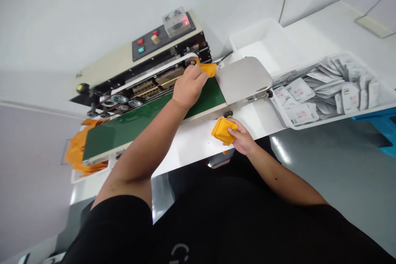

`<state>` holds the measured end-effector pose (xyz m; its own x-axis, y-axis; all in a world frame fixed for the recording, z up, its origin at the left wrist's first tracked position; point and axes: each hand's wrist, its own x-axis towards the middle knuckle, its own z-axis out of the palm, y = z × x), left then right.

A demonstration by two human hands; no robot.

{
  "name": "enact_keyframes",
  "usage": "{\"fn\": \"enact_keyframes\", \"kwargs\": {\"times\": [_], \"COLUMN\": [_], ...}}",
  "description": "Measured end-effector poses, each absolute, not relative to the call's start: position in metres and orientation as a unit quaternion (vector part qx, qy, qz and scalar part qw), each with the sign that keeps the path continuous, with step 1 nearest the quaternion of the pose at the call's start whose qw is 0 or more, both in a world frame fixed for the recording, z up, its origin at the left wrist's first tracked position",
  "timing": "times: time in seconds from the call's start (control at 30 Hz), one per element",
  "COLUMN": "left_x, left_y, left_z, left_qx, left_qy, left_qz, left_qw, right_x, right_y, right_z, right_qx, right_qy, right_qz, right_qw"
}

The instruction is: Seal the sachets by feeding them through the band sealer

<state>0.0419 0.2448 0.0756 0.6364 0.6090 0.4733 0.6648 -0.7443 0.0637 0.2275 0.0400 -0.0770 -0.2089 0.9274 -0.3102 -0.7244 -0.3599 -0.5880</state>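
Observation:
My left hand (pixel 190 86) reaches over the green conveyor belt (pixel 206 100) of a band sealing machine (pixel 123 62). Its fingers are closed on a small yellow pouch (pixel 209 69), held against the machine's right end by the round pulley. Below the belt's front edge, my right hand (pixel 243 138) grips a small stack of yellow pouches (pixel 225 130) between thumb and fingers. A metal plate (pixel 243 80) extends the belt on the right. The fingertips under the stack are partly hidden.
A white bin (pixel 291 126) full of white printed packets (pixel 324 86) stands at the right. Another white bin (pixel 258 35) lies behind it. Yellow pouches (pixel 78 148) pile up in a tray (pixel 74 177) at the belt's left end. A blue stool (pixel 374 126) is under the table's right side.

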Motion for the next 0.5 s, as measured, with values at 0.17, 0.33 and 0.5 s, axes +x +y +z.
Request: {"fn": "enact_keyframes", "kwargs": {"times": [0.17,0.33,0.5], "left_x": [0.040,0.038,0.027], "left_y": [0.243,0.240,0.200], "left_z": [0.072,0.076,0.093], "left_qx": [-0.899,-0.893,-0.881], "left_qy": [-0.359,-0.372,-0.385], "left_qz": [-0.242,-0.239,-0.233], "left_qw": [0.068,0.085,0.145], "right_x": [0.228,0.228,0.229], "right_y": [0.040,0.039,0.039], "right_z": [-0.078,-0.080,-0.079], "right_qx": [-0.320,-0.310,-0.315], "right_qy": [-0.154,-0.160,-0.167], "right_qz": [0.765,0.767,0.763], "right_qw": [0.537,0.539,0.538]}}
